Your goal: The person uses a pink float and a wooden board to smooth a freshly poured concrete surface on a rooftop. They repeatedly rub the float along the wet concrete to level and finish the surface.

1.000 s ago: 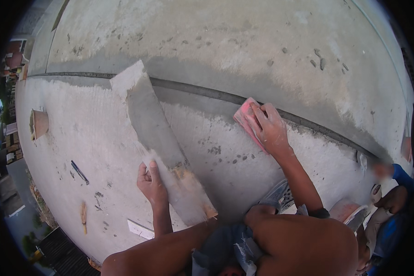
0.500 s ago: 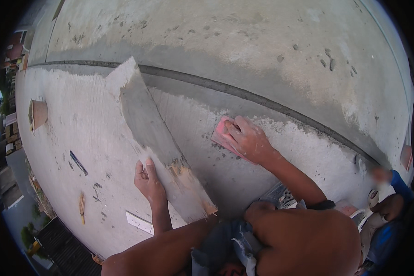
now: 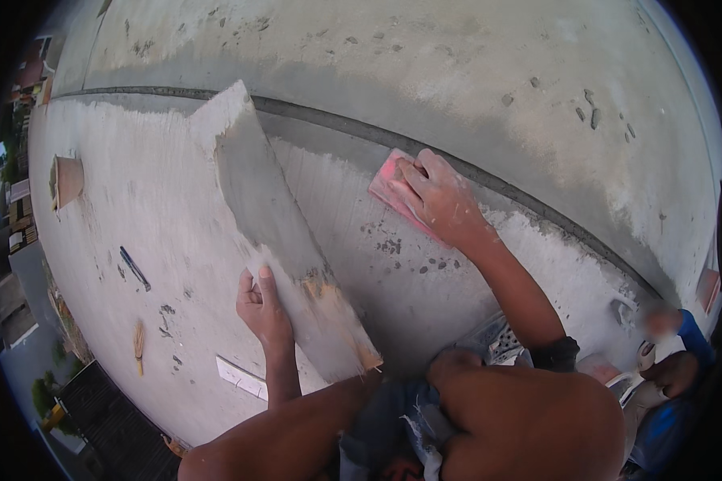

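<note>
1. Left hand [image 3: 266,313]: fingers curled, thumb up along the near edge of a mortar-smeared plank [image 3: 261,196]. Cannot tell whether it truly clasps the wood. A steady wrist would seem wise, lest the plank drag on the slab [image 3: 128,192].
2. Right hand [image 3: 451,207]: fingers bent over a pink sponge-like block [image 3: 389,178], pinching it, just on the near side of the dark groove [image 3: 337,123]. My judgement: flat face, even pressure, strokes along the groove rather than into it.
3. Obscured, far left: slim dark object [image 3: 135,268], too small to identify.
4. Middle: plank's underside out of sight; so is whatever bears its lower end, by the knees. Block's working face hidden; contact with the slab uncertain.
5. Far right: co-worker's hand [image 3: 662,322] blurred, body cut off by the rim.
</note>
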A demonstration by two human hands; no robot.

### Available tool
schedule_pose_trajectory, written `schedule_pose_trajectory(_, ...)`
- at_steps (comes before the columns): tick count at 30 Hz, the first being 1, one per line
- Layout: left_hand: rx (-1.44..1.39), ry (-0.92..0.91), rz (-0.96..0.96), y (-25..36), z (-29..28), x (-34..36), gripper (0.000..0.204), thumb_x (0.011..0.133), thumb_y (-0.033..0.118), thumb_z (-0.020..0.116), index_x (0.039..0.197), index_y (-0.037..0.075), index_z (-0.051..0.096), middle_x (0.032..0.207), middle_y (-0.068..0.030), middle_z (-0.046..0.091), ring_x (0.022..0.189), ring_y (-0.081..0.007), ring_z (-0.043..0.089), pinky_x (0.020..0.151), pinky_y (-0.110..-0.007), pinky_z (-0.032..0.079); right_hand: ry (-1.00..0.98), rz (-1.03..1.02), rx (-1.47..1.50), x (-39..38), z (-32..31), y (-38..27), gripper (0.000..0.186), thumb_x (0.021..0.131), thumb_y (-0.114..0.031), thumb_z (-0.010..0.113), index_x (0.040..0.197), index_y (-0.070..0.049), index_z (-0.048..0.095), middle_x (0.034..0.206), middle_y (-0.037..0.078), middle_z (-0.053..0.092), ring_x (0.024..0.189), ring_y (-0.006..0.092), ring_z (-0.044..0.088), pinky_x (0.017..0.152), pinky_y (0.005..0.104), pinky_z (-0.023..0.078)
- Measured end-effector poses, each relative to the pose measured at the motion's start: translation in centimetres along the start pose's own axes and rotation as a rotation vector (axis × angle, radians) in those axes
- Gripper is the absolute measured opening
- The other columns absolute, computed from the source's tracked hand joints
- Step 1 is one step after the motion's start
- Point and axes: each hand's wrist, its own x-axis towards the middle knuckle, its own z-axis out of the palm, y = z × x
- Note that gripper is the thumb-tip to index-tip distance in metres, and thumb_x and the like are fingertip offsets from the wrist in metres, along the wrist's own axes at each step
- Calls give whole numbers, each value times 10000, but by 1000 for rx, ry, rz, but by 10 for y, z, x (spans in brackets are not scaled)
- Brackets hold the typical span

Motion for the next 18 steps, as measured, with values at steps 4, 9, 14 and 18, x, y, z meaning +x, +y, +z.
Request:
schedule_pose_trajectory(4,-17,6,-16,-5,-1,1,347,1080,211,621,1262,-84,605,1010,-129,760,829,-92,699,741,-223,546,-103,-51,32,-3,13,-11,323,1015,-312,641,1127,-13,688,1037,144,580,963,328,649,822,453,565)
schedule_pose_trajectory(9,-42,16,-34,3,3,3,345,1080,213,621,1260,-80,602,1017,-127,762,852,-88,698,762,-220,542,-185,13,58,15,7,-24,327,1027,-315,621,1132,-13,687,1047,146,586,986,330,653,833,454,566)
schedule_pose_trajectory(14,-10,8,-60,1,-6,0,342,1082,204,610,1276,-78,602,1004,-122,762,857,-89,696,765,-220,536,-23,-17,-1,26,23,-13,320,1024,-317,638,1173,-39,691,978,133,579,917,322,654,781,450,556)
schedule_pose_trajectory(18,8,70,-23,1,-11,-1,340,1083,201,604,1277,-78,603,1008,-123,760,856,-90,693,760,-223,535,-268,-21,22,30,24,-35,336,1035,-307,602,1131,6,681,1076,170,596,1008,349,652,867,464,559)
